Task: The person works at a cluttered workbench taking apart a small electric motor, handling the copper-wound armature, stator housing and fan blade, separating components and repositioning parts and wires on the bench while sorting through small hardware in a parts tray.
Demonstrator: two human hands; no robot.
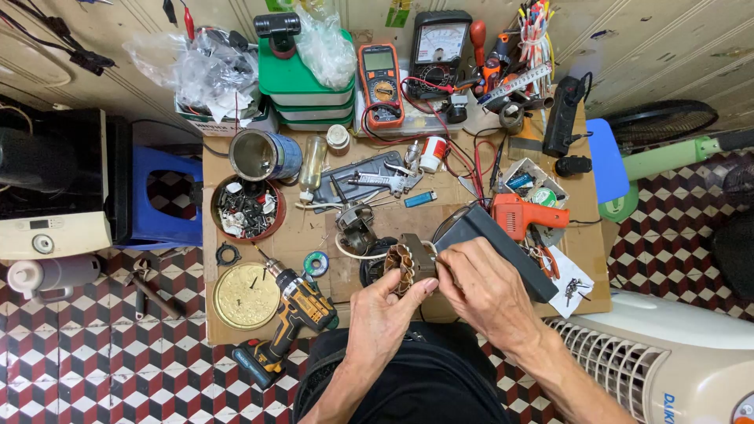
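Motor stator, wound with copper coils, is held above the tabletop front edge, gripped from below by the left hand. The right hand, equally near, pinches its right side. A cordless drill lies left.

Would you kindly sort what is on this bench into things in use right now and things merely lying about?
In use: motor stator, held by left hand and right hand.

Lying about: cordless drill, orange multimeter, blue lighter, tin of scraps, brass lid.
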